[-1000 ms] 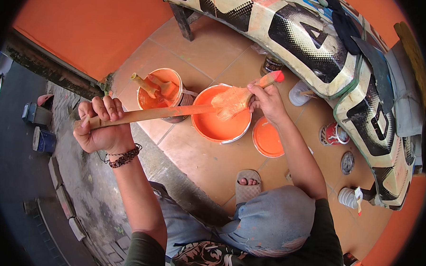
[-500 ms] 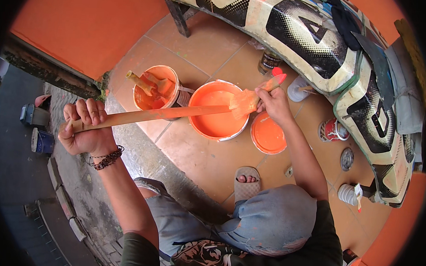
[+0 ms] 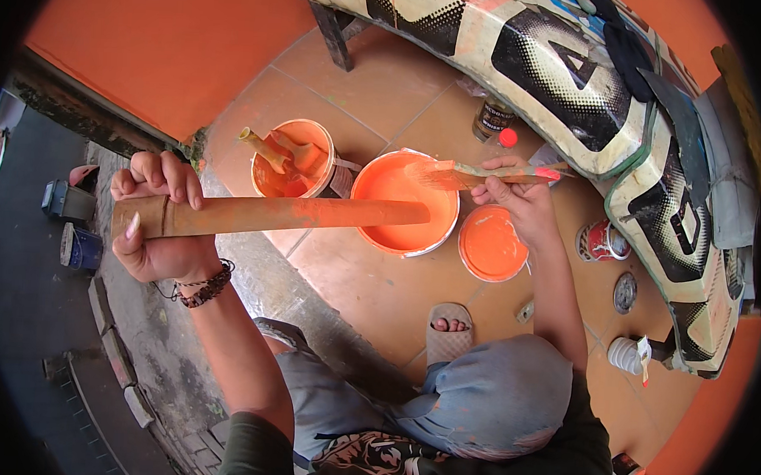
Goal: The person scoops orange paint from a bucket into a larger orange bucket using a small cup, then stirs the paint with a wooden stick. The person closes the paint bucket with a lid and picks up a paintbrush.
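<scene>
My left hand (image 3: 162, 215) is closed around the near-left end of a bamboo stick (image 3: 254, 216), whose far end is coated in orange paint and reaches over an open paint bucket (image 3: 382, 171). In my right hand (image 3: 516, 192) is a paintbrush (image 3: 464, 174), gripped by its handle. The orange bristles lie over the bucket's far right part, just above the stick's tip and apart from it. Orange paint fills much of this bucket. Beside it, to the left, a second bucket (image 3: 339, 178) holds a bamboo piece (image 3: 265, 151) and orange-smeared contents.
An orange-coated lid (image 3: 493, 242) lies right of the paint bucket. A bottle (image 3: 493, 119), a red-and-white can (image 3: 603, 241) and a stack of white cups (image 3: 624, 354) stand by the patterned bench (image 3: 566, 67). My sandalled foot (image 3: 450, 325) is close in front.
The stick has turned to show its broad face, and its painted end sits slightly lower. My right hand has moved right, taking the brush off the stick, with the brush now nearly level.
</scene>
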Demonstrator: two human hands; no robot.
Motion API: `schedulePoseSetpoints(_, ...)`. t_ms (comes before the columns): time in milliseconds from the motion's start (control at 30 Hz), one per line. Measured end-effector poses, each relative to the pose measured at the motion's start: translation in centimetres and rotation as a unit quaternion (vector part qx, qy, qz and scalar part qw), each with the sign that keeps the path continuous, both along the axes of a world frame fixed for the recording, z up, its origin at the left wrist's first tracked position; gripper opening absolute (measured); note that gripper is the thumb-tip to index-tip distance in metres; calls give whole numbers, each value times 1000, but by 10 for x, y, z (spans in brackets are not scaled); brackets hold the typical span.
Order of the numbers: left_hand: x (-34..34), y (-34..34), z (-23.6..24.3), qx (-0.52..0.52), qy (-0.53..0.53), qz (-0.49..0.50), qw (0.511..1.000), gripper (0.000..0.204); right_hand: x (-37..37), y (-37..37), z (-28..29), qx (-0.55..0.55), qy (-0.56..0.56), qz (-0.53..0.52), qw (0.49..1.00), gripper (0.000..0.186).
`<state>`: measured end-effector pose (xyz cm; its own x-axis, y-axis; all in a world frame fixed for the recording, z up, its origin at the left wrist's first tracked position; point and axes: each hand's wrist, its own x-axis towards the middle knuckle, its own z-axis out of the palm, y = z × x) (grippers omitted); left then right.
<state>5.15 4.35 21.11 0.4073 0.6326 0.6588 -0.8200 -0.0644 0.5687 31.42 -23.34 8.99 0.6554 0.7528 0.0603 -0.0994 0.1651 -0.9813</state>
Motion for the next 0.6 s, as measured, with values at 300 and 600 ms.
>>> schedulePoseSetpoints(300, 22, -1, 5, 47, -30, -7, 998, 31, -40, 28, 10, 114, 17, -4, 993, 19)
schedulePoseSetpoints(600, 41, -11, 13, 42, -19, 96, 994, 32, -37, 22, 1, 130, 108, -81, 982, 18)
